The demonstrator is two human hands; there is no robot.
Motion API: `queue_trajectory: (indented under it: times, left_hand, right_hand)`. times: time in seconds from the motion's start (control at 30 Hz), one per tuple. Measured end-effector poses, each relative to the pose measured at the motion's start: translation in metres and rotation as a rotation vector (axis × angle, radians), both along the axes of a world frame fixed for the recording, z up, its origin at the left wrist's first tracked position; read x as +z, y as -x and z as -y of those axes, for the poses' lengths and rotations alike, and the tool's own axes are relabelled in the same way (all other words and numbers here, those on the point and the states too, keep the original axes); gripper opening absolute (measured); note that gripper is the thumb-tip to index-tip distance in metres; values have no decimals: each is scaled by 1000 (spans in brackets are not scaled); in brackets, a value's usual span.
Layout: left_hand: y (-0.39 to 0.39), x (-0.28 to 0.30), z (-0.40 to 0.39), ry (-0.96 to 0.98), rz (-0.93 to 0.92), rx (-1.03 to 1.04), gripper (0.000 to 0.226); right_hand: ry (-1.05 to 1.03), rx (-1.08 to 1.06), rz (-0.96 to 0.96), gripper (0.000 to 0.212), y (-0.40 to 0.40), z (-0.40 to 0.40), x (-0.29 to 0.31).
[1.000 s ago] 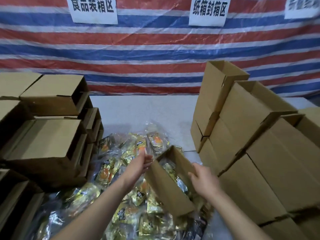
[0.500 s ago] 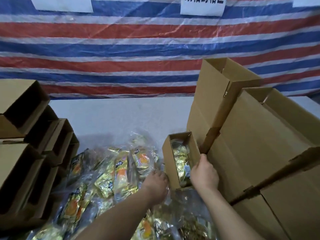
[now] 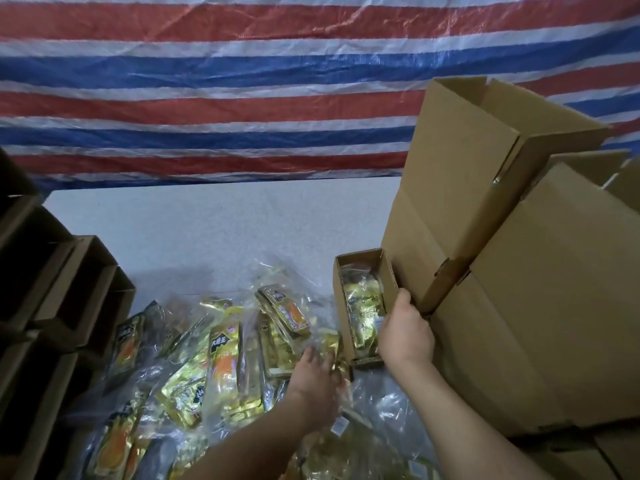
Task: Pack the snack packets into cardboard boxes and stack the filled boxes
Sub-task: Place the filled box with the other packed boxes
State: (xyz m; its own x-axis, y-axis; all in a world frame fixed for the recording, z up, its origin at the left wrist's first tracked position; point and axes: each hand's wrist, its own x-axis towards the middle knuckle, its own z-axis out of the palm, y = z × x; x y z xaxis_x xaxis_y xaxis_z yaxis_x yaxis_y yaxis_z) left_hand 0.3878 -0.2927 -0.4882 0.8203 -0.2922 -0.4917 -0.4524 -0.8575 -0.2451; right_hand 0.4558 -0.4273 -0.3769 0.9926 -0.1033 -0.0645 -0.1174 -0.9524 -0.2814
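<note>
- The open box [image 3: 363,306] stands on the table [image 3: 207,230], mouth up, just left of the big cartons [image 3: 519,271] and at the right edge of the packet pile [image 3: 225,358]. Its long axis runs away from the person, tilted slightly left at the far end. That spot probably keeps it within short reach of the pile.
- Gold packets [image 3: 362,303] already lie inside, lengthwise along the box, so each new one likely goes in the same way; the box looks partly full.
- The right hand [image 3: 405,334] grips the box's near right wall, thumb along the rim and fingers curled over into the box, apparently steadying it for loading.
- The left hand [image 3: 317,370] is down in the pile just beside the box's near left corner, fingers curled round a crumpled gold packet [image 3: 332,348]; how firmly it pinches I cannot tell.
- Empty boxes [image 3: 69,289] lie stacked on their sides at the left, mouths facing the pile.
</note>
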Motion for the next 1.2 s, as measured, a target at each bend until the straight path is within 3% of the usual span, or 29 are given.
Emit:
queue_trajectory:
  times: [0.37,0.53,0.6,0.7,0.9,1.0,1.07,1.2]
  left_hand:
    - [26,2,-36,43,-2,143,69]
    - [29,-1,-38,13,-19,118,70]
    - [28,1,-37,-5,-31,106,70]
    - [33,7,-33,4,-33,118,68]
    - [64,29,-35,141,-97,212,68]
    - [83,42,-40,205,-156,261,66]
    - [103,53,-45,237,-168,296,62]
    - [129,57,-47,360,-128,369,58]
  right_hand:
    - [-69,-9,-73,67,-26,-14,-20]
    - [-33,241,138,42,-5,-22,-16]
    - [113,327,-17,49,5,-24,-23]
    - [282,430,-155,41,10,-20,-31]
    - [247,505,-126,33,-13,-14,-25]
    - [209,488,-108,42,-11,-13,-21]
    - [185,488,-34,46,3,-17,-15]
    - [24,423,199,34,37,-12,-9]
